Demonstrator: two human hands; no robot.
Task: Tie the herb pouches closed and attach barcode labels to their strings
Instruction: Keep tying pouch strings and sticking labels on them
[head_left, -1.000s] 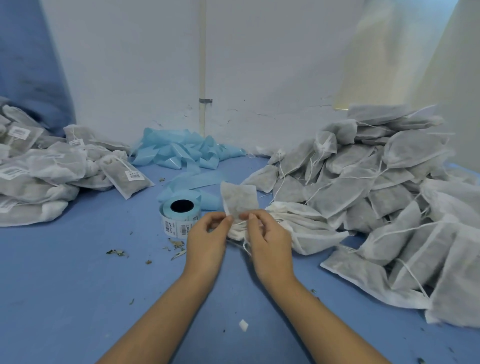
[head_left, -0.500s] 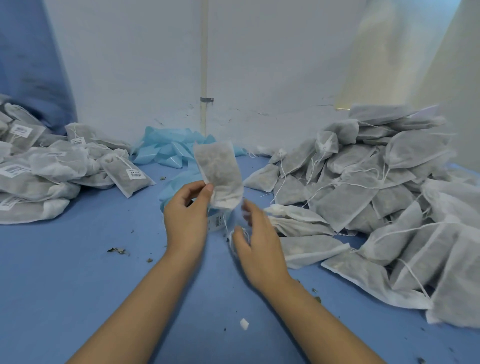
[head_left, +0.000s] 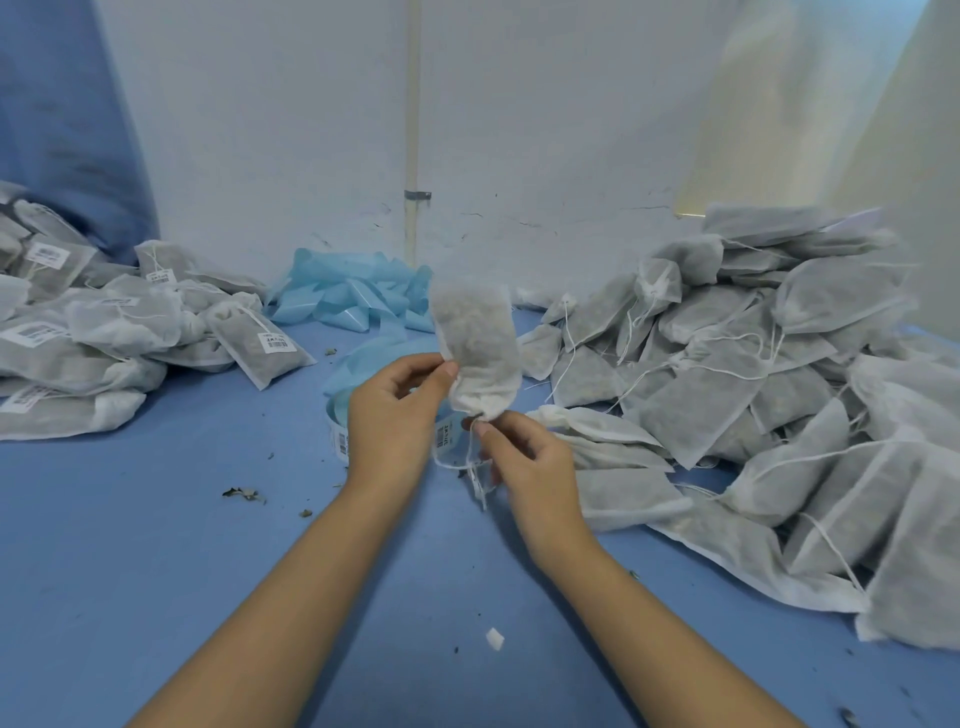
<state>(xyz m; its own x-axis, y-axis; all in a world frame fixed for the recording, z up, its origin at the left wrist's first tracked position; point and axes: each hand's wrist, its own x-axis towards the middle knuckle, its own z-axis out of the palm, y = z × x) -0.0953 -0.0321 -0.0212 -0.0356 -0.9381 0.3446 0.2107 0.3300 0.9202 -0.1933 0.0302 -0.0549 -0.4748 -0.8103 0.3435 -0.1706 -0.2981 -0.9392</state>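
Observation:
I hold one white herb pouch (head_left: 475, 343) upright above the blue table, its gathered neck pointing down. My left hand (head_left: 392, 410) pinches the pouch's lower left edge between thumb and fingers. Just below the neck, my right hand (head_left: 524, 460) pinches the thin white drawstring (head_left: 470, 470), whose loose ends loop down between my hands. The roll of barcode labels (head_left: 340, 439) on blue backing stands on the table behind my left hand, mostly hidden by it.
A large heap of unlabelled pouches (head_left: 753, 374) fills the right side. Labelled pouches (head_left: 104, 332) lie piled at the left. Crumpled blue backing strips (head_left: 348, 293) sit by the back wall. Herb crumbs (head_left: 241, 493) and a white scrap (head_left: 494, 638) dot the table (head_left: 156, 571).
I lifted the pouch off the pile and turned it upright in my left hand. My right hand has come up under the neck and taken the string.

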